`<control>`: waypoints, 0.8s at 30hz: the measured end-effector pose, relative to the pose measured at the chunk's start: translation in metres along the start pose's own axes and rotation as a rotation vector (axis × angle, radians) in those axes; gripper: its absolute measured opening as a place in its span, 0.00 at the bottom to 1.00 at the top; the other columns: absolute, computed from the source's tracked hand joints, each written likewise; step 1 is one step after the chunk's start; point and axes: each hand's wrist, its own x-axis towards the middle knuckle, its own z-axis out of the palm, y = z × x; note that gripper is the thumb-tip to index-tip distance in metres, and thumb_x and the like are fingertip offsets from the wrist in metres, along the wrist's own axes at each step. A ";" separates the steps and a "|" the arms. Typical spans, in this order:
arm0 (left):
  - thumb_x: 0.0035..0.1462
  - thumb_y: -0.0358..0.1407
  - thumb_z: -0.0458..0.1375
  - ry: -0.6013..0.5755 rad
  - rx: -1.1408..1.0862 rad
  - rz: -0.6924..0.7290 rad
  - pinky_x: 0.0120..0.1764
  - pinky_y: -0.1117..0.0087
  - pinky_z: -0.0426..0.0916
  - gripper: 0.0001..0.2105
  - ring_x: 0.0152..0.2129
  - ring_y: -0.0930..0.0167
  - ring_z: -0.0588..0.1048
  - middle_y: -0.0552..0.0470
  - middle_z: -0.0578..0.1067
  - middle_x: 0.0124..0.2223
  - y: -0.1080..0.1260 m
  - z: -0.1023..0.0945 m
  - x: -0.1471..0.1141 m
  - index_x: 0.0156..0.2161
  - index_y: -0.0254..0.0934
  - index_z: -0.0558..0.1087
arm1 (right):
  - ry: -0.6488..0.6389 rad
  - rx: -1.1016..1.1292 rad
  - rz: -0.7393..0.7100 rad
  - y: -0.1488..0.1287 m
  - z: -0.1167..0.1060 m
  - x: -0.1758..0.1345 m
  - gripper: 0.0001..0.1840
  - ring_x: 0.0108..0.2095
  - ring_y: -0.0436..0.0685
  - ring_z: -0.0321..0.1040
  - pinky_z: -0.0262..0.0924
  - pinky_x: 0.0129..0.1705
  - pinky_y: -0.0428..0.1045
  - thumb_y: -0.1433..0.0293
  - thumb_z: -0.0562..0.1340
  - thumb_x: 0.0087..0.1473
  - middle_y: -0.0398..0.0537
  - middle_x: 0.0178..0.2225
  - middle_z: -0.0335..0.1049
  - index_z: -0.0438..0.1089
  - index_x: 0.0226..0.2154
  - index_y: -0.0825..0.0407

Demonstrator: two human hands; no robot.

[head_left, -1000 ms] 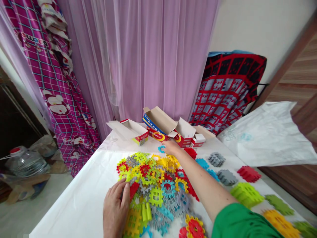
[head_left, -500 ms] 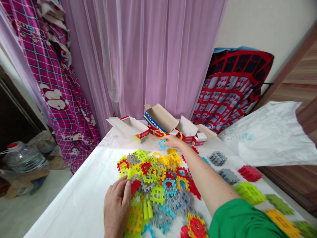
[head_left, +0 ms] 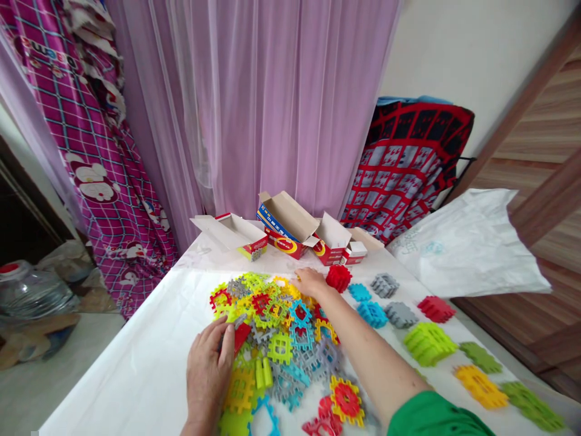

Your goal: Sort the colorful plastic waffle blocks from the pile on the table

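Observation:
A heap of plastic interlocking blocks [head_left: 280, 348] in yellow, lime, grey, blue and red lies before me. My left hand [head_left: 209, 369] is at the heap's near left side, fingers curled around a red block [head_left: 241, 336] that shows past the thumb. At the far right edge of the heap, my right hand [head_left: 311, 282] reaches down, its fingertips closed at a yellow block [head_left: 298, 277]; part of the grip is hidden. A blue square frame block [head_left: 300, 312] lies on the heap just below that hand. Close by stands a stack of red blocks [head_left: 338, 278].
Open cardboard boxes [head_left: 290, 212] line the back of the white-covered table [head_left: 113, 369]. Sorted stacks stand on the right: blue blocks [head_left: 372, 313], grey blocks [head_left: 385, 284], lime blocks [head_left: 429, 343] and yellow blocks [head_left: 481, 386]. A white bag [head_left: 472, 248] lies at the right edge.
My right hand has let go of the blue frame block, which now lies on the heap, and has moved down to the yellow blocks. My left hand stays put. The view has turned right.

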 end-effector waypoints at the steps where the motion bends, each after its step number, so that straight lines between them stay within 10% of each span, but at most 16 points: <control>1: 0.59 0.51 0.46 -0.001 0.005 0.010 0.54 0.56 0.66 0.22 0.48 0.61 0.74 0.45 0.79 0.49 0.000 0.001 0.000 0.37 0.41 0.78 | 0.011 -0.002 -0.015 -0.002 0.004 -0.007 0.22 0.55 0.66 0.63 0.58 0.53 0.58 0.57 0.56 0.59 0.56 0.55 0.68 0.71 0.52 0.48; 16: 0.62 0.49 0.40 -0.241 0.117 -0.117 0.61 0.49 0.54 0.24 0.57 0.59 0.68 0.46 0.75 0.56 0.010 -0.004 0.003 0.46 0.41 0.75 | 0.217 0.212 -0.233 -0.008 0.016 -0.102 0.22 0.53 0.54 0.66 0.56 0.56 0.47 0.73 0.51 0.60 0.48 0.53 0.71 0.71 0.52 0.50; 21: 0.62 0.50 0.42 -0.117 0.263 -0.038 0.59 0.41 0.53 0.25 0.61 0.56 0.61 0.42 0.66 0.63 0.007 -0.006 0.048 0.55 0.42 0.70 | 0.418 0.206 0.089 0.008 0.016 -0.156 0.22 0.58 0.62 0.60 0.53 0.59 0.56 0.65 0.53 0.61 0.56 0.58 0.64 0.69 0.54 0.51; 24: 0.61 0.48 0.45 -0.283 0.336 -0.018 0.55 0.36 0.54 0.23 0.61 0.52 0.60 0.42 0.66 0.63 0.000 0.002 0.080 0.55 0.44 0.69 | 0.430 0.172 0.286 0.007 0.032 -0.184 0.25 0.61 0.70 0.54 0.51 0.59 0.65 0.58 0.55 0.60 0.60 0.61 0.60 0.67 0.56 0.50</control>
